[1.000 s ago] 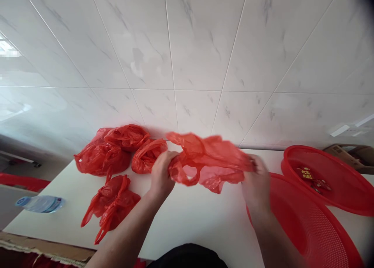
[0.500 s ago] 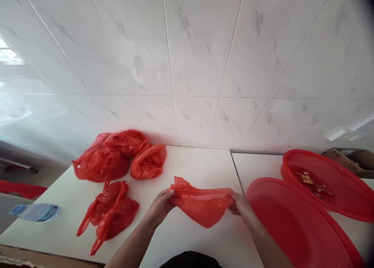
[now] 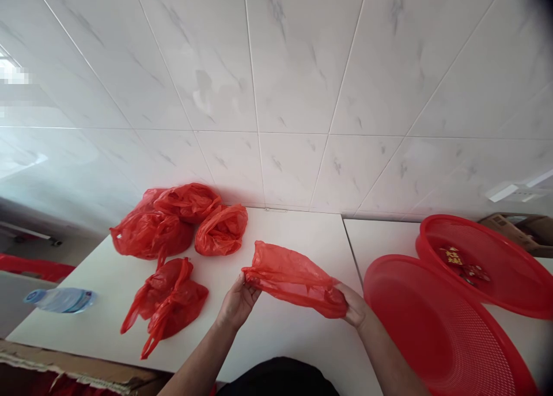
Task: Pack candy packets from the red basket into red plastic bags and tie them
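Stretched between my two hands above the white table (image 3: 272,350) is a thin red plastic bag (image 3: 298,278). My left hand (image 3: 237,304) pinches its left end with thumb and fingers. At the other end, my right hand (image 3: 352,305) grips the bag, its fingers partly hidden behind and inside the plastic. Left of my left hand lies a filled red bag (image 3: 175,298) with its handles flopped toward me. Several more red bags (image 3: 153,232) are bunched behind it near the wall.
A clear water bottle (image 3: 63,300) lies on its side at the table's left. Two red plastic baskets (image 3: 406,315) stand on the right, the farther one holding small red packets with gold lettering (image 3: 453,256). Behind them is a cardboard box (image 3: 518,232). The tiled wall (image 3: 294,85) borders the table's back.
The bag's far edge has flipped up and away from me, and its right end now bunches over my right hand. The view has tilted slightly downward.
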`<action>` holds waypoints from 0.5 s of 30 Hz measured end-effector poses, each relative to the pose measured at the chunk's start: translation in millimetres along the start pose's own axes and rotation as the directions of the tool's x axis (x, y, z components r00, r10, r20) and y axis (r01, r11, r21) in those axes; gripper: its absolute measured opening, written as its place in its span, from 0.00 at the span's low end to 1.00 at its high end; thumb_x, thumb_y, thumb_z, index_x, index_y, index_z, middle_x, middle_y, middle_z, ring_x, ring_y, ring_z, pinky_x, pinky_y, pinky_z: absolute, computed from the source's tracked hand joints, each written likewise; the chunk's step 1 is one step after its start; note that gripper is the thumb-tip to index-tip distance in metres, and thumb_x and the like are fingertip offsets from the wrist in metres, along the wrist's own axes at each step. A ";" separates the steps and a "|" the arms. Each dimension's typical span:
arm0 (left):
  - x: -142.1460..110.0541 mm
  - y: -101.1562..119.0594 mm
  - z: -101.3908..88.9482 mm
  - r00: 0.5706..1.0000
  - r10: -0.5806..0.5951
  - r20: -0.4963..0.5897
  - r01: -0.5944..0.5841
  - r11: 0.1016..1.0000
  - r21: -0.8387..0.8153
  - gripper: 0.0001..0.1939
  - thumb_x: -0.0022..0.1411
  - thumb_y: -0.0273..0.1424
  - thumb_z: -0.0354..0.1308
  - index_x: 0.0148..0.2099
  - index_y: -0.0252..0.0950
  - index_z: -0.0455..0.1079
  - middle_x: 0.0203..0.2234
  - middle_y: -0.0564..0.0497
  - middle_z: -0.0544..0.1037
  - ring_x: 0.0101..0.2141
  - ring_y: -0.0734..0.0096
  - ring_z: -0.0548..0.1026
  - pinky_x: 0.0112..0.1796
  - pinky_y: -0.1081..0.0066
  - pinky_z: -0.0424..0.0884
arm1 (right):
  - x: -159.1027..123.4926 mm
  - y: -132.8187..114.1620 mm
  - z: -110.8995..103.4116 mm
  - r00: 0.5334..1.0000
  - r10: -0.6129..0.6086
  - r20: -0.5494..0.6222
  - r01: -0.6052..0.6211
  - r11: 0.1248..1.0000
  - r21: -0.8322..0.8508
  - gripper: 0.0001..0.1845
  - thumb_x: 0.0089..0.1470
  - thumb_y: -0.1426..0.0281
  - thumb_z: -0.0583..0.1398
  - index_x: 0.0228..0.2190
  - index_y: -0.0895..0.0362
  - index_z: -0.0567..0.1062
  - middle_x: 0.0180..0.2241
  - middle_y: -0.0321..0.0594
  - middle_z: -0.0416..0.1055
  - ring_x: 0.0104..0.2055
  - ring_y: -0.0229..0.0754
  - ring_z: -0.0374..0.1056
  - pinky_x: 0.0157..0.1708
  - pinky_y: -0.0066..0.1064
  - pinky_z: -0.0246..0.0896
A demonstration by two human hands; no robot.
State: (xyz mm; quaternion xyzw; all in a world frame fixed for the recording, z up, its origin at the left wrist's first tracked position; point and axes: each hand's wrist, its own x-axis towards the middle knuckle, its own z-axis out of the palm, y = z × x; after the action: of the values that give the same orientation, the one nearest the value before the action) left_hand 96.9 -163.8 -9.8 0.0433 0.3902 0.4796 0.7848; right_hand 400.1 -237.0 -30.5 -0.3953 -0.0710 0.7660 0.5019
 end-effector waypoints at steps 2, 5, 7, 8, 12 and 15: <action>0.7 2.0 0.8 1.000 0.019 -0.003 -0.019 1.000 -0.004 0.06 0.65 0.31 0.54 0.35 0.35 0.68 0.30 0.51 0.78 0.31 0.74 0.77 0.39 0.70 0.75 | -4.4 -2.0 -6.6 0.999 0.017 0.050 -0.011 0.992 -0.125 0.11 0.45 0.75 0.61 0.35 0.57 0.75 0.33 0.38 0.76 0.34 0.38 0.73 0.39 0.29 0.68; -1.4 5.5 -0.9 0.994 0.033 0.100 -0.053 0.976 0.210 0.10 0.58 0.37 0.62 0.38 0.37 0.68 0.30 0.53 0.77 0.31 0.73 0.76 0.36 0.70 0.73 | -6.4 -6.2 -17.0 1.000 -0.001 0.024 0.006 0.978 -0.210 0.13 0.46 0.73 0.60 0.37 0.57 0.75 0.35 0.38 0.77 0.35 0.39 0.73 0.39 0.30 0.67; -3.0 5.4 -3.4 0.983 0.012 0.182 -0.102 0.861 0.498 0.20 0.50 0.36 0.68 0.45 0.39 0.68 0.30 0.54 0.77 0.31 0.71 0.76 0.35 0.68 0.72 | -4.1 -8.6 -22.3 1.000 -0.023 -0.021 0.018 0.981 -0.192 0.13 0.46 0.72 0.59 0.37 0.56 0.75 0.35 0.38 0.77 0.36 0.40 0.73 0.40 0.31 0.66; -3.3 4.2 -4.6 0.981 -0.002 0.195 -0.125 0.761 0.637 0.24 0.47 0.34 0.70 0.46 0.39 0.69 0.28 0.55 0.76 0.29 0.70 0.75 0.34 0.69 0.71 | -2.5 -9.6 -24.2 0.999 -0.025 -0.036 0.018 0.984 -0.176 0.13 0.46 0.72 0.59 0.37 0.56 0.75 0.34 0.38 0.77 0.36 0.40 0.73 0.41 0.31 0.66; 0.8 -4.3 -7.1 0.995 -0.024 0.099 -0.073 0.505 0.860 0.12 0.46 0.34 0.68 0.30 0.33 0.70 0.20 0.54 0.72 0.24 0.73 0.70 0.30 0.71 0.67 | 0.3 -15.8 -27.4 1.000 -0.015 -0.017 0.012 0.987 -0.161 0.15 0.48 0.70 0.60 0.40 0.55 0.74 0.37 0.39 0.77 0.38 0.41 0.73 0.44 0.33 0.66; 5.8 -7.1 -6.0 1.000 -0.027 -0.013 0.028 0.705 0.709 0.13 0.50 0.38 0.65 0.31 0.34 0.69 0.24 0.53 0.73 0.25 0.75 0.70 0.32 0.72 0.68 | -3.4 -23.3 -26.4 0.999 0.003 -0.033 -0.011 0.971 -0.237 0.20 0.50 0.63 0.61 0.46 0.52 0.71 0.37 0.39 0.77 0.37 0.42 0.74 0.41 0.35 0.67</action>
State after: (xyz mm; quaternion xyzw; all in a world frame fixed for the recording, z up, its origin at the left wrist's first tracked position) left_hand 99.5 -164.8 -20.4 0.3351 0.5457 0.2811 0.7148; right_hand 435.2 -236.1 -34.7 -0.4650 -0.1523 0.7473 0.4496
